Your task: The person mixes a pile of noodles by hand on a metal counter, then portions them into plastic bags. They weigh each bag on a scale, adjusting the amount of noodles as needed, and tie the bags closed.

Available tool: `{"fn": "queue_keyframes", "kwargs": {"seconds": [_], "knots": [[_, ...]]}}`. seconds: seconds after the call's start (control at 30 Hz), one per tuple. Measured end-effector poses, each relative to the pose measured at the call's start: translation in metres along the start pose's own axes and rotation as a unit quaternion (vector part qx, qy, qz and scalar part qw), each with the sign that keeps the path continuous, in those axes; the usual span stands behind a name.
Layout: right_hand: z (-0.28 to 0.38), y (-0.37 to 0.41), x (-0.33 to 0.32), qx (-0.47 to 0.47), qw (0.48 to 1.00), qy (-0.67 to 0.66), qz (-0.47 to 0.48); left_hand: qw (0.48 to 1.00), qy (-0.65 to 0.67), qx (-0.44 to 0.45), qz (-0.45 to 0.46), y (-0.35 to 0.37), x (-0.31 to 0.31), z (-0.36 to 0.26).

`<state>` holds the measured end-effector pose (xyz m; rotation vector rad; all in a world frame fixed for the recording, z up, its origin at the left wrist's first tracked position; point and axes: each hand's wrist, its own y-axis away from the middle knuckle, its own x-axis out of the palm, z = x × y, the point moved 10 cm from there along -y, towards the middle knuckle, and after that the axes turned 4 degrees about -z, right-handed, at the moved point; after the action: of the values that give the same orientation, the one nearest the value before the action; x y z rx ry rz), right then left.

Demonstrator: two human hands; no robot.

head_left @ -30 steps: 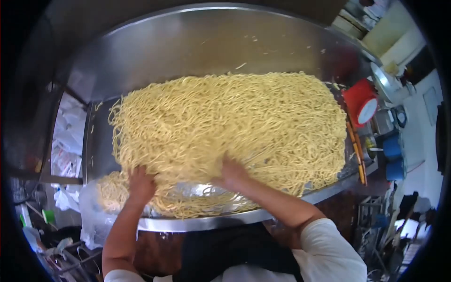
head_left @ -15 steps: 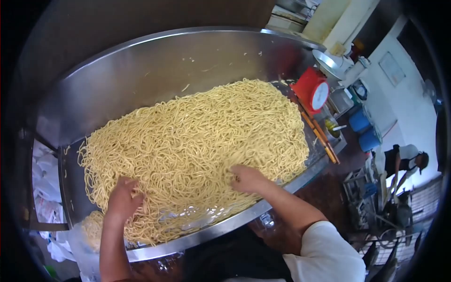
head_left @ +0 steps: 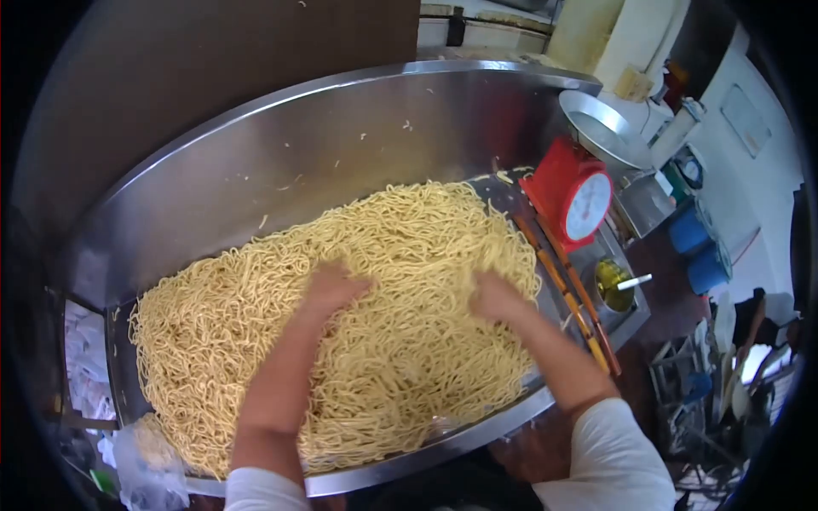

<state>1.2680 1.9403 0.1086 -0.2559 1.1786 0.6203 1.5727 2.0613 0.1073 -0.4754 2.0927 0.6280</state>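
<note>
A broad bed of yellow noodles lies in a large metal tray with a high curved back wall. My left hand is on the noodles near the middle of the bed, its thumb apart from the fingers, whose tips are blurred. Farther right, my right hand touches the noodles close to their right end. Motion smears its fingers, and the strands around it are blurred too, so I cannot see whether it grips any.
Right of the noodles stand a red dial scale with a metal pan, two long wooden sticks and a container of yellow liquid. A clear plastic bag hangs at the front left corner. Blue buckets stand beyond.
My left hand has moved from the front left of the noodles up and right to their middle. My right hand has shifted right. The camera view has shifted slightly.
</note>
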Motion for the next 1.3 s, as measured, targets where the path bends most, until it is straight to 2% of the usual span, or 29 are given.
{"fn": "queue_keyframes", "kwargs": {"seconds": [0.03,0.1,0.13,0.2,0.27,0.3,0.33,0.37,0.43,0.47,0.53,0.57,0.6,0.67,0.7,0.73,0.77,0.8,0.83,0.87,0.93,0.97,1.0,1.03,1.1,1.2,1.23,1.27,1.3], "knots": [[0.017,0.006,0.014,-0.081,0.996,0.034,-0.015,0.990,-0.135,0.019,0.035,0.019,0.034,-0.043],[0.054,0.025,0.023,-0.084,0.971,-0.093,0.202,0.974,0.015,0.108,0.198,0.036,0.096,-0.099],[0.060,0.030,0.009,-0.088,0.969,-0.097,0.210,0.975,0.013,0.099,0.199,0.043,0.098,-0.097],[0.082,0.039,0.011,-0.188,0.902,0.007,0.389,0.899,0.068,0.114,0.418,0.081,0.118,-0.105],[0.095,-0.003,-0.006,-0.202,0.892,-0.008,0.405,0.957,-0.014,0.168,0.238,0.072,0.081,-0.077],[0.103,-0.025,-0.014,-0.202,0.886,-0.026,0.417,0.975,-0.096,0.134,0.147,0.059,0.053,-0.049],[0.124,-0.057,-0.051,-0.175,0.935,0.000,0.307,0.977,-0.178,0.100,0.053,0.050,0.019,-0.021],[0.125,-0.110,-0.053,-0.280,0.953,-0.081,0.087,0.986,-0.164,0.037,-0.008,0.049,-0.011,0.014],[0.124,-0.151,-0.063,-0.262,0.959,0.039,-0.104,0.981,-0.150,-0.063,-0.109,0.065,-0.054,0.055],[0.121,-0.154,-0.046,-0.264,0.959,0.035,-0.098,0.973,-0.149,-0.105,-0.145,0.087,-0.065,0.065],[0.108,-0.148,0.024,-0.215,0.971,0.074,0.072,0.962,-0.115,0.025,-0.248,0.142,-0.054,0.037],[0.119,-0.125,0.037,-0.231,0.956,0.112,0.141,0.976,-0.131,0.090,-0.147,0.177,-0.009,0.016],[0.124,-0.106,0.038,-0.238,0.953,0.114,0.149,0.976,-0.141,0.156,-0.048,0.211,0.036,-0.009],[0.125,-0.064,0.054,-0.295,0.919,0.160,0.206,0.953,-0.097,0.284,0.034,0.254,0.073,-0.066],[0.104,-0.070,0.060,-0.216,0.941,0.133,0.223,0.942,-0.183,0.281,-0.008,0.235,0.094,-0.039],[0.088,-0.080,0.048,-0.192,0.958,0.119,0.178,0.952,-0.214,0.210,0.062,0.197,0.108,0.014],[0.068,-0.094,0.028,-0.167,0.972,0.107,0.128,0.938,-0.294,0.180,-0.022,0.163,0.076,0.035],[0.049,-0.107,0.007,-0.167,0.975,0.127,0.074,0.949,-0.292,0.118,-0.033,0.135,0.034,0.045],[0.041,-0.116,-0.012,-0.171,0.974,0.147,0.019,0.931,-0.313,0.138,-0.127,0.125,0.003,0.052],[0.042,-0.109,-0.016,-0.173,0.973,0.153,0.019,0.923,-0.384,0.007,-0.024,0.104,-0.015,0.068],[0.069,-0.054,-0.070,-0.290,0.929,0.083,-0.215,0.932,-0.359,-0.028,-0.042,0.086,-0.017,0.085],[0.079,-0.026,-0.060,-0.283,0.951,0.025,-0.123,0.937,-0.341,-0.057,-0.059,0.084,-0.019,0.094],[0.095,0.008,-0.042,-0.275,0.960,-0.034,-0.032,0.943,-0.331,-0.046,-0.005,0.088,0.000,0.079],[0.111,0.054,-0.016,-0.332,0.943,-0.017,0.006,0.945,-0.321,-0.035,0.047,0.095,0.025,0.055],[0.111,0.087,0.011,-0.383,0.923,-0.005,0.045,0.962,-0.227,0.141,-0.054,0.132,0.068,-0.019],[0.018,0.061,0.031,-0.222,0.962,0.143,0.065,0.951,-0.238,0.195,-0.043,0.149,0.066,0.014],[-0.011,0.046,0.013,-0.191,0.963,0.189,0.036,0.941,-0.311,0.126,-0.054,0.136,0.038,0.040],[-0.034,0.034,-0.009,-0.150,0.974,0.167,0.043,0.950,-0.308,0.045,-0.004,0.129,0.011,0.054],[-0.047,0.024,-0.032,-0.111,0.982,0.145,0.051,0.944,-0.325,0.042,-0.028,0.122,0.004,0.076]]}}
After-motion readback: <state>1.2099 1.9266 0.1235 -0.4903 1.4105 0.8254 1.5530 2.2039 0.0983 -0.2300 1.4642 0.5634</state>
